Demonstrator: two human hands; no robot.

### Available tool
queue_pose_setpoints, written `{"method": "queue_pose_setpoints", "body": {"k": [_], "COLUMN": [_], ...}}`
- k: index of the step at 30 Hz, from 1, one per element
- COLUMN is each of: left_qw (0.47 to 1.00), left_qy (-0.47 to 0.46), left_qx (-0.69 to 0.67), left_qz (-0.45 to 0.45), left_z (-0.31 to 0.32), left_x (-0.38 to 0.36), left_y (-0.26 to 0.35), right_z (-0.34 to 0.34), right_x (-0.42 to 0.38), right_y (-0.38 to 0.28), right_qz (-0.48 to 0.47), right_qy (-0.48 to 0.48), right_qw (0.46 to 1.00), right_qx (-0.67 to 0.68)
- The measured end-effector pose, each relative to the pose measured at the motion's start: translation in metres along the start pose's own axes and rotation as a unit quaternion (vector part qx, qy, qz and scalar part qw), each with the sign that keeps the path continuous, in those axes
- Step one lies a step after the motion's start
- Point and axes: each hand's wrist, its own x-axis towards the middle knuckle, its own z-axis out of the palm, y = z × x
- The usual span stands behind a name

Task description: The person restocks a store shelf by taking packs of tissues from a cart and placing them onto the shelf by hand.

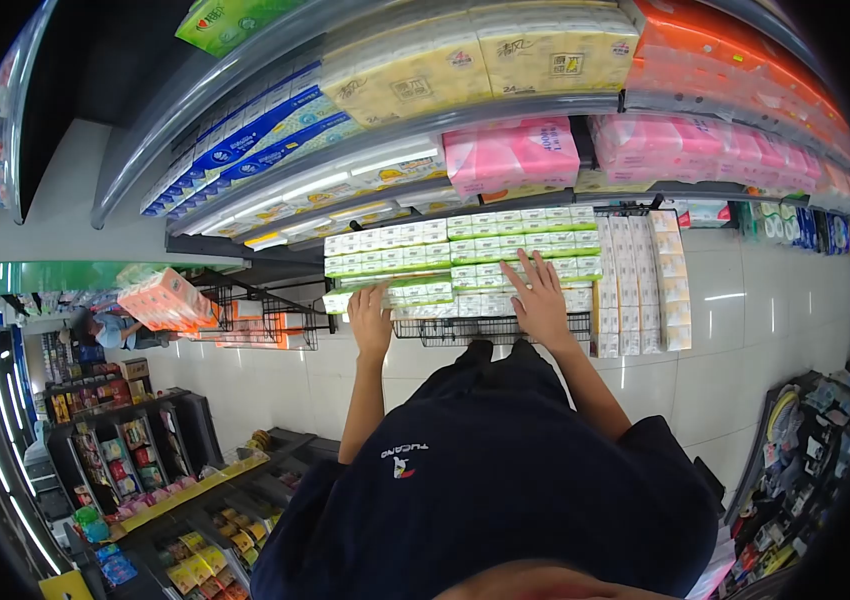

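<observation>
Green-and-white tissue packs [520, 245] lie in stacked rows in a black wire basket [490, 330] before me. My left hand [370, 312] touches the near-left pack [420, 292], its fingers extended over the pack's edge; the thumb side is hard to make out. That pack sits slightly askew from the row behind it. To the right, my right hand [537, 297] lies with spread fingers on the top of the right-hand stack. Nothing shows wrapped in its fingers.
White-and-orange packs [635, 285] stand right of the basket. Shelves behind carry pink packs [510, 155], yellow packs [405, 80] and blue packs [245, 135]. At left, an orange pack [167, 298] rests on a wire rack [270, 315]. A person [115, 330] is farther left.
</observation>
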Motion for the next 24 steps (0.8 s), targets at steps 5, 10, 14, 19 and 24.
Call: {"method": "queue_pose_setpoints", "body": {"k": [5,10,14,19,24], "left_qw": [0.999,0.984,0.973,0.964,0.946], "left_qy": [-0.002,0.022,-0.013,0.047,0.113], "left_qx": [-0.045,-0.172,-0.166,-0.193,-0.068], "left_qz": [0.028,0.051,0.159,0.175,0.295], "left_z": [-0.04,-0.082,-0.094,-0.133,-0.208], "left_x": [-0.009,0.002,0.026,0.066,0.124], "left_y": [-0.005,0.015,0.045,0.092,0.098], "right_z": [-0.002,-0.033,-0.058,-0.101,-0.152], "right_x": [-0.002,0.012,0.039,0.059,0.054], "right_y": [-0.004,-0.052,-0.094,-0.102,-0.119], "right_qz": [0.009,0.023,0.036,0.091,-0.104], "right_qy": [0.018,0.047,0.011,0.008,0.2], "right_qw": [1.0,0.994,0.901,0.909,0.896], "right_qx": [-0.003,0.096,0.433,0.407,0.382]}}
